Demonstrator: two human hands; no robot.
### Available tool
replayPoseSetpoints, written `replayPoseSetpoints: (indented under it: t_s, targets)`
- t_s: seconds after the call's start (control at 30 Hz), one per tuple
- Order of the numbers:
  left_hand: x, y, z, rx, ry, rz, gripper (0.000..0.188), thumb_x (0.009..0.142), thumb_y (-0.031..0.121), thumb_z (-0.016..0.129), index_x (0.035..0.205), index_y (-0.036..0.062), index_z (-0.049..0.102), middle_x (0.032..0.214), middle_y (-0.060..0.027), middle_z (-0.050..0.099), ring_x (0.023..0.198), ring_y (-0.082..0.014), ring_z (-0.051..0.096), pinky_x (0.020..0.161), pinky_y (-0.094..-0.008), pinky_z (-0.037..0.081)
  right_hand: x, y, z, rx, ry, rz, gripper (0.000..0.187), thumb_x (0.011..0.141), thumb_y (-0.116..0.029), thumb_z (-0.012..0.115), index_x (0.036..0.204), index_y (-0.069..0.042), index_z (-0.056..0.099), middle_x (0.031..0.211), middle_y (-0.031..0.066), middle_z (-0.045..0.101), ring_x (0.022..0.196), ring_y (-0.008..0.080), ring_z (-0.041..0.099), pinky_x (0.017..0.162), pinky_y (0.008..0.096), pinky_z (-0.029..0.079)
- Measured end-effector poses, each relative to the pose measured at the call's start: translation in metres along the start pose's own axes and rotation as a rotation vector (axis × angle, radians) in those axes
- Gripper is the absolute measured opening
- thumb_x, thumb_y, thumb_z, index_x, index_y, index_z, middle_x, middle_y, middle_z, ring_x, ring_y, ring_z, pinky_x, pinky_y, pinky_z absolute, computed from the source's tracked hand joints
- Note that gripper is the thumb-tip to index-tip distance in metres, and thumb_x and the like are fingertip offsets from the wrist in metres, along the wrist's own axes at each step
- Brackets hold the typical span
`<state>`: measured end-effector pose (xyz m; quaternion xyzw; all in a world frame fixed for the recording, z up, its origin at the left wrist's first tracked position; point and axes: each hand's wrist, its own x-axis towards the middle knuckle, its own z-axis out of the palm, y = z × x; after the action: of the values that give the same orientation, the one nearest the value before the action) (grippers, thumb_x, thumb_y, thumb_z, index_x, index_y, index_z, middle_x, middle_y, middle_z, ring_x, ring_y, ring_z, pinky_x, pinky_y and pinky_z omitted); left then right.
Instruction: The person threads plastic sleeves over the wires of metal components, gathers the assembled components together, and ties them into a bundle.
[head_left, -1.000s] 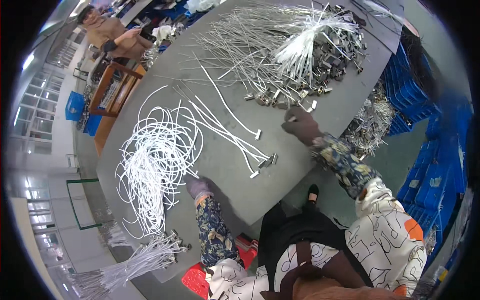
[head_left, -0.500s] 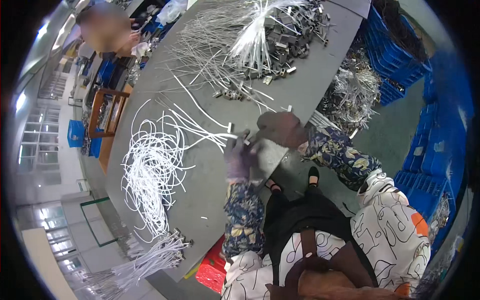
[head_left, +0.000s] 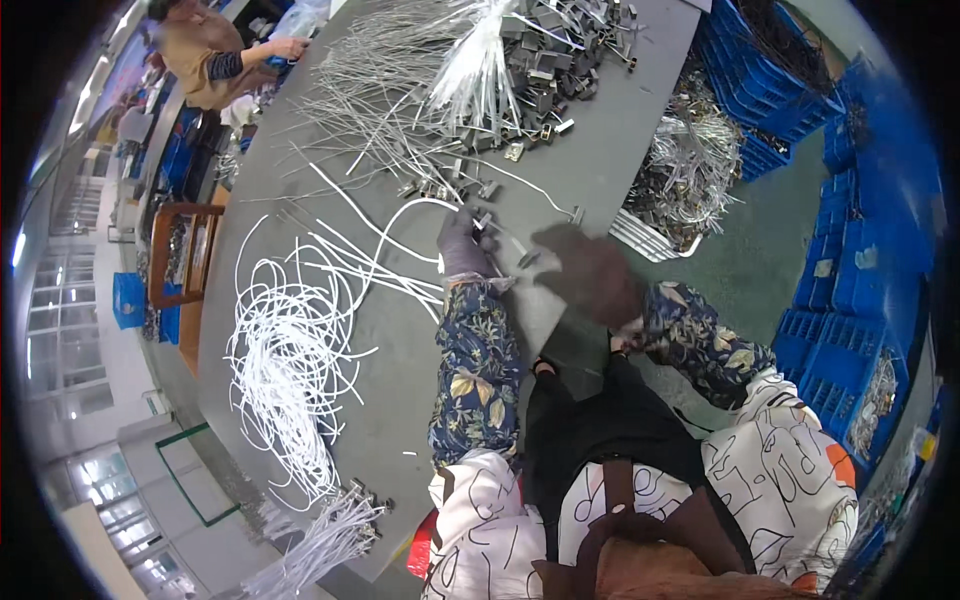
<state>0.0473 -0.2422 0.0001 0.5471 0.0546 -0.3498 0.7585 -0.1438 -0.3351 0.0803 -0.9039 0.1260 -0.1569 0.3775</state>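
Observation:
My left hand (head_left: 466,246), in a grey-purple glove, is closed at the end of a white tube (head_left: 405,207) that curves back toward the pile. A small metal connector (head_left: 482,221) shows at its fingertips. My right hand (head_left: 592,278), in a brown glove, is over the table's edge, smeared by motion, so its fingers cannot be made out. Between the hands is a small dark metal piece (head_left: 528,259); whether either hand touches it is unclear. Several loose white tubes (head_left: 385,275) lie left of my left hand, beside a tangled pile of white tubes (head_left: 295,360).
Thin wires (head_left: 360,90) and a heap of metal connectors (head_left: 560,60) cover the far table. A bundle of wired parts (head_left: 320,540) sits at the near left corner. Right of the table stand a filled crate (head_left: 690,170) and blue crates (head_left: 760,80). Another person (head_left: 205,60) works at far left.
My left hand has moved farther over the table, and a white tube now arcs up to it. My right hand has drawn apart from it, toward the right. The view has shifted slightly.

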Motion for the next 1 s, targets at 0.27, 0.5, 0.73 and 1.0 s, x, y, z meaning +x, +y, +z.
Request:
replayPoseSetpoints:
  t_s: [0.27, 0.5, 0.73, 1.0]
  targets:
    - [0.026, -0.006, 0.01, 0.054, 0.109, 0.057, 0.017, 0.084, 0.018, 0.061, 0.087, 0.0014, 0.063, 0.063, -0.0074, 0.057, 0.054, -0.0155, 0.055, 0.043, -0.026, 0.04, 0.047, 0.092, 0.027, -0.252, -0.023, 0.207, 0.023, 0.073, -0.022, 0.067, 0.087, -0.004, 0.063, 0.095, 0.0145, 0.059, 0.089, 0.031, 0.059, 0.076, 0.0429, 0.048]
    - [-0.029, 0.008, 0.03, 0.863, 0.329, 0.884, 0.021, 0.088, 0.022, 0.054, 0.09, 0.003, 0.064, 0.076, -0.0087, 0.061, 0.064, -0.0237, 0.058, 0.062, -0.0356, 0.046, -0.029, 0.102, -0.042, 0.509, -0.015, 0.039, 0.021, 0.08, -0.024, 0.063, 0.086, -0.004, 0.062, 0.084, 0.0095, 0.058, 0.071, 0.0204, 0.06, 0.055, 0.0371, 0.048]
    - [-0.108, -0.036, 0.066, -0.615, -0.119, -0.251, 0.017, 0.089, 0.018, 0.052, 0.099, 0.0038, 0.056, 0.079, -0.0072, 0.057, 0.063, -0.0165, 0.05, 0.048, -0.0287, 0.041, -0.085, 0.018, -0.04, 0.462, -0.159, 0.189, 0.03, 0.082, -0.028, 0.066, 0.098, -0.004, 0.06, 0.088, 0.0118, 0.06, 0.077, 0.0214, 0.058, 0.07, 0.0359, 0.047]
    - [-0.044, -0.062, 0.024, -0.184, 0.173, 0.202, 0.013, 0.085, 0.012, 0.055, 0.096, 0.0041, 0.054, 0.082, -0.0105, 0.057, 0.071, -0.0264, 0.06, 0.052, -0.0366, 0.049, -0.267, 0.113, -0.078, 0.1, -0.599, 0.592, 0.022, 0.076, -0.024, 0.066, 0.09, -0.006, 0.066, 0.091, 0.015, 0.064, 0.086, 0.0311, 0.062, 0.074, 0.0384, 0.049]
